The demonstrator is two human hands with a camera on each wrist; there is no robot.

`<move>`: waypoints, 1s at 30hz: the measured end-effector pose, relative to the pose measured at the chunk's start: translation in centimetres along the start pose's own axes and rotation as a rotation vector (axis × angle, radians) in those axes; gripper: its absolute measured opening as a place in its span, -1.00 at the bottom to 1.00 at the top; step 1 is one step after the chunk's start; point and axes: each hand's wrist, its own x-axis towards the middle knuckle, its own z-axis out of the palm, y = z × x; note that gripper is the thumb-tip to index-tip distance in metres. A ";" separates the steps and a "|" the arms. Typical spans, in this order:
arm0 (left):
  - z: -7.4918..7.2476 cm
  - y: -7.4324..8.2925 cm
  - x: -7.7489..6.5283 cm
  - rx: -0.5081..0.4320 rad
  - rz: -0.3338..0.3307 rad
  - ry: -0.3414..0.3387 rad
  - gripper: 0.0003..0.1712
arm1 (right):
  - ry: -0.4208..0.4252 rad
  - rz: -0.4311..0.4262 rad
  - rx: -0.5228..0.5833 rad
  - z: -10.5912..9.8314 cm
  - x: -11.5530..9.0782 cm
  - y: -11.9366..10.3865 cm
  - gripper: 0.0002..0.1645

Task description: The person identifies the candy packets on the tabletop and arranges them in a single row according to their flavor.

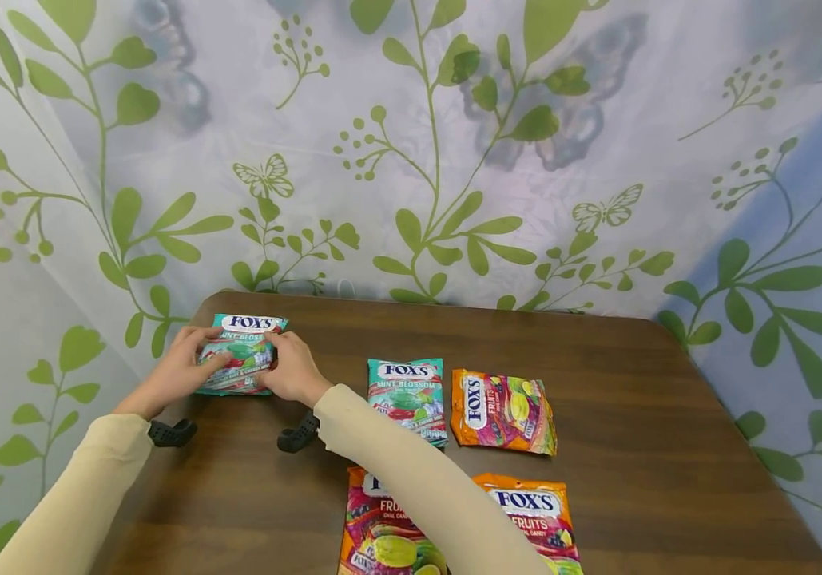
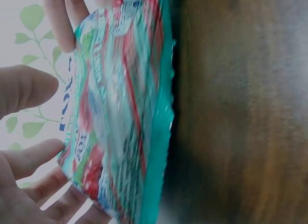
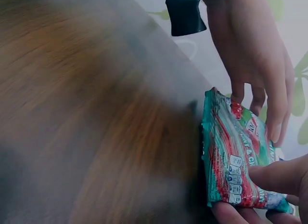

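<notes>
Both hands grip a teal Fox's Mint Blossom candy bag [image 1: 244,351] at the far left corner of the table. My left hand [image 1: 191,361] holds its left side, thumb lying across the printed front. On the opposite side my right hand [image 1: 295,371] pinches the right edge. Close up in the left wrist view, the crinkled bag [image 2: 120,103] leans with its sealed bottom edge toward the wood. From the right wrist view, the thumb presses the front of the bag [image 3: 236,161] and fingers lie beneath it.
A second teal Mint Blossom bag [image 1: 407,391] lies mid-table, beside an orange Fruits bag [image 1: 504,411] turned sideways. Nearer are two more Fruits bags, one [image 1: 385,535] partly under the right sleeve, another [image 1: 536,515] to its right. A leaf-patterned curtain [image 1: 425,200] hangs behind the brown table [image 1: 633,447].
</notes>
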 end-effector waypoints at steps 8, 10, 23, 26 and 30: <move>-0.1 -0.2 0.9 -0.020 -0.031 0.017 -0.18 | -0.040 0.018 0.132 0.4 0.8 -0.3 -0.07; -0.2 -0.1 1.2 -0.021 -0.051 0.015 -0.16 | -0.053 0.029 0.184 0.4 1.0 -0.4 -0.05; 0.6 0.1 2.3 -0.041 -0.096 0.052 -0.21 | -0.146 0.119 0.345 0.1 1.2 -0.1 0.05; 0.5 0.0 2.3 -0.051 -0.107 0.066 -0.23 | -0.147 0.128 0.357 0.2 1.4 -0.2 0.02; 0.3 -0.5 2.0 -0.033 -0.110 0.080 -0.26 | -0.126 0.157 0.386 0.6 1.5 -0.5 -0.01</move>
